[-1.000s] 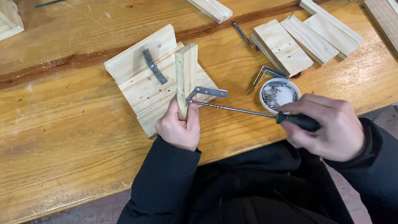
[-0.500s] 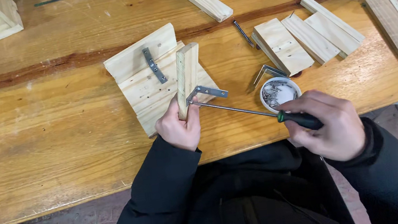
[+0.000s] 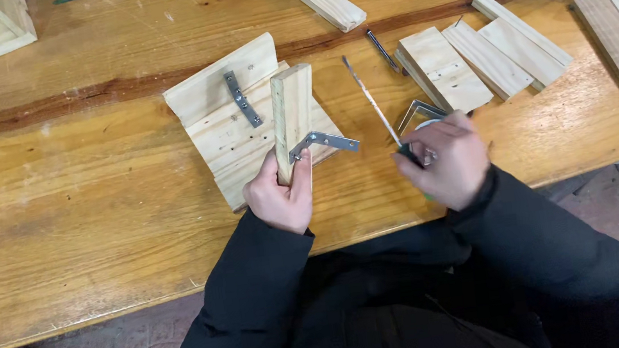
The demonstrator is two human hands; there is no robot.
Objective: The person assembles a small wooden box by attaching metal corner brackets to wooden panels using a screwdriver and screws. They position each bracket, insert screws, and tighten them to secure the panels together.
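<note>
Wooden tabletop (image 3: 53,198), worn, w/ brick floor below its near edge. Left hand (image 3: 281,197): grip clenched round a narrow wood block (image 3: 293,117), stood on edge over a slatted pine panel (image 3: 241,127); metal angle bracket (image 3: 321,142) attached at block's lower right. Right hand (image 3: 442,162): grip closed on screwdriver (image 3: 374,107), shaft pointing up-left, tip clear of bracket. Loose pine offcuts (image 3: 484,54) lie to the right.
</note>
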